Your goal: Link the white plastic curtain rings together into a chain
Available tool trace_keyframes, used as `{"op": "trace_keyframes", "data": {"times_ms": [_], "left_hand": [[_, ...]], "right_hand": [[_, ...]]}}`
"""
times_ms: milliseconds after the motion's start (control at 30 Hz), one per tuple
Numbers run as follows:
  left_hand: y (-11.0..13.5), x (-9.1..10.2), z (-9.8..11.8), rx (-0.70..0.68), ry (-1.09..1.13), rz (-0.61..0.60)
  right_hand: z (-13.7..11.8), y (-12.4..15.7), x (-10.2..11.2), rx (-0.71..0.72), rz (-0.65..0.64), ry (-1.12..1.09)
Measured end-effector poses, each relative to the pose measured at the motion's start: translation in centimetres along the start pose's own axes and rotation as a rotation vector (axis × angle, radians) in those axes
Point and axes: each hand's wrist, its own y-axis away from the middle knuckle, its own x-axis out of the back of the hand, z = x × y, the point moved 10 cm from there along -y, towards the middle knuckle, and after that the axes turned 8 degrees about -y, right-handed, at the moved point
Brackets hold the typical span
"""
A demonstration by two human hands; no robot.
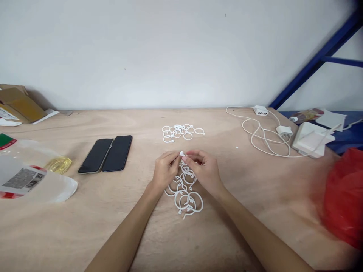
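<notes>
My left hand (165, 169) and my right hand (204, 169) meet over the middle of the table, fingertips pinched together on a white plastic ring (182, 153). Only its small tab shows clearly; fingers cover the rest. Beneath and in front of my hands lies a loose pile of open white plastic rings (195, 196), with split ends and small notched catches, partly overlapping. Farther back sits a second group of white rings (187, 136), smaller-looking and seemingly closed, each with a little tab.
Two dark phones (117, 154) lie side by side at left, near a yellow coil (59, 165) and a clear plastic bag with label (31, 177). A cardboard box (21, 104) stands back left. White cables (256, 141), a charger (261, 110) and a red bag (344, 196) are at right.
</notes>
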Motion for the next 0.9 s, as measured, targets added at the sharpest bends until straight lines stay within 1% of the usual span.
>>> {"op": "trace_keyframes", "data": {"times_ms": [67, 133, 167, 233, 333, 400, 467, 533, 600, 700, 767, 833, 900], "left_hand": [[0.1, -0.2, 0.3, -0.027, -0.015, -0.016], [0.1, -0.5, 0.7, -0.06, -0.037, -0.054], [0.1, -0.7, 0.8, -0.071, -0.037, -0.076], [0.1, -0.6, 0.4, -0.033, 0.002, -0.088], [0.0, -0.2, -1.5, 0.137, 0.105, -0.045], [0.0, -0.2, -2.1, 0.191, 0.143, -0.041], [-0.2, -0.5, -1.9, 0.17, 0.139, -0.065], [-0.2, -0.7, -1.7, 0.151, 0.113, -0.076], [-0.2, -0.9, -1.7, 0.153, 0.11, -0.085], [0.0, -1.5, -1.5, 0.132, 0.138, -0.115], [0.0, -1.7, -1.2, 0.091, 0.147, -0.134], [0.1, -1.7, -0.8, 0.054, 0.149, -0.132], [0.1, -1.3, -0.6, 0.022, 0.15, -0.098]], "right_hand": [[0.8, -0.1, -0.8, -0.08, -0.127, -0.043], [0.8, 0.1, -1.7, -0.09, -0.252, -0.033], [0.6, 0.3, -1.9, -0.078, -0.283, -0.014], [0.1, 0.7, -2.2, -0.033, -0.287, 0.022], [-1.0, 1.6, -2.9, 0.08, -0.295, 0.069], [-1.3, 2.0, -3.2, 0.117, -0.303, 0.094], [-1.0, 1.9, -2.8, 0.098, -0.287, 0.112], [-0.8, 1.2, -2.0, 0.081, -0.256, 0.132], [-0.8, -0.2, -0.4, 0.095, -0.159, 0.184], [-0.4, -3.3, 2.1, 0.115, 0.011, 0.368], [0.3, -5.7, 2.8, 0.114, 0.058, 0.508], [1.7, -8.0, 3.2, 0.048, 0.094, 0.663], [3.0, -9.7, 3.3, -0.043, 0.113, 0.82]]}}
